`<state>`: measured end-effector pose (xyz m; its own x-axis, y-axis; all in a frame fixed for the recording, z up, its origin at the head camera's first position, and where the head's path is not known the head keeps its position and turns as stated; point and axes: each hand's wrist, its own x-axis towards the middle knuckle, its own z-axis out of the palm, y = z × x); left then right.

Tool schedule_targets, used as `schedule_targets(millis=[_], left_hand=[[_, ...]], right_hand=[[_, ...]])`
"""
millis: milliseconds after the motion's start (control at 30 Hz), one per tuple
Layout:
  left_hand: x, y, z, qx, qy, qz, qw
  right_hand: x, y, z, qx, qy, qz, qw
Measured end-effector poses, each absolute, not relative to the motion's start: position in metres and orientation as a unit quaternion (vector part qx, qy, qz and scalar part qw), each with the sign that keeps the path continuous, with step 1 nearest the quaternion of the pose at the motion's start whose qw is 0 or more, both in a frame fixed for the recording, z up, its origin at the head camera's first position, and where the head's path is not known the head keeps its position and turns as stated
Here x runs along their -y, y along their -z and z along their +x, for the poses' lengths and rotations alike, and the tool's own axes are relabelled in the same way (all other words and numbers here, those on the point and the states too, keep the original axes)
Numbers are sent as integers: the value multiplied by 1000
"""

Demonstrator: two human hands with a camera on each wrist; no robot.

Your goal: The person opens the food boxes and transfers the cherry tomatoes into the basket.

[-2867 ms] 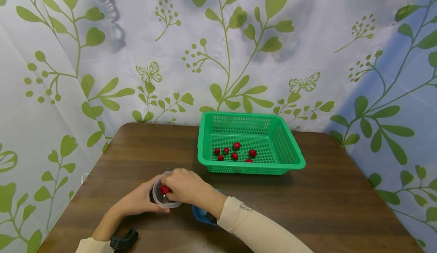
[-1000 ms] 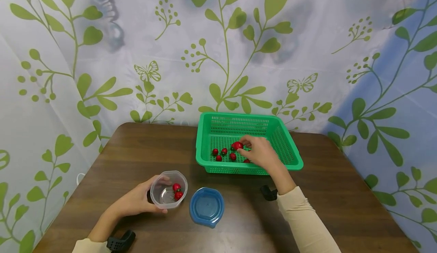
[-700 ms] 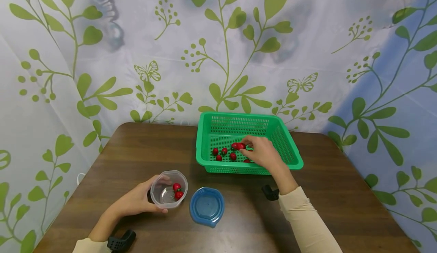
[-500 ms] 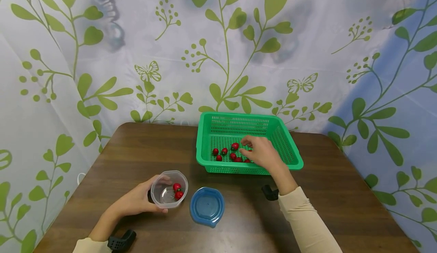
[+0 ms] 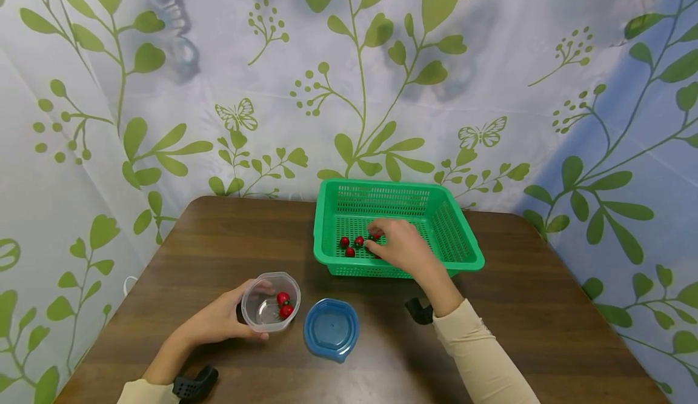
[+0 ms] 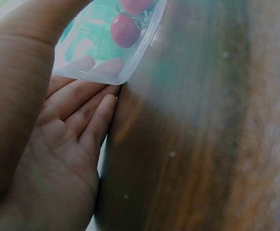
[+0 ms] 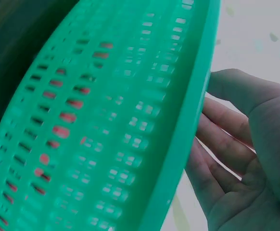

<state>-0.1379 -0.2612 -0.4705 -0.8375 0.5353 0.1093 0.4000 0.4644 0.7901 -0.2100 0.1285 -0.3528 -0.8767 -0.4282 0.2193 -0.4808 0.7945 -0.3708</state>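
Observation:
My left hand [image 5: 220, 318] grips a clear plastic tub [image 5: 267, 314], thumb on the near side and fingers round the far side. Two red cherry tomatoes [image 5: 286, 311] with green stems lie inside it, also visible through its wall in the left wrist view. Over the green basket [image 5: 382, 198], my right hand [image 5: 400, 243] reaches down with loosely bent, parted fingers among more cherry tomatoes [image 5: 345, 242], partly covering some. The right wrist view shows the fingers [image 7: 224, 142] beyond the basket's rim; their tips are hidden behind it.
A blue lid [image 5: 331, 326] lies on the brown wooden table [image 5: 245, 234], just right of the tub. The basket stands at the table's back edge, before a leaf-patterned cloth [image 5: 272, 137]. Black straps [image 5: 195, 384] circle the wrists.
My right hand went from the tub to the basket, lifted a cherry tomato, and let it drop nearer the front. It has since shifted slightly left. The left hand stays on the tub.

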Motion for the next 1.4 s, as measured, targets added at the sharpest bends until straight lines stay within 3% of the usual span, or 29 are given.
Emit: schedule_targets(millis=[1000,1400], left_hand=[[262,472,-139,-850,-439,280,74],[261,471,-137,-853,-435,280,71]], right_hand=[[-40,353,-169,918,-171,354,49],[0,363,-152,895,-146,421,20]])
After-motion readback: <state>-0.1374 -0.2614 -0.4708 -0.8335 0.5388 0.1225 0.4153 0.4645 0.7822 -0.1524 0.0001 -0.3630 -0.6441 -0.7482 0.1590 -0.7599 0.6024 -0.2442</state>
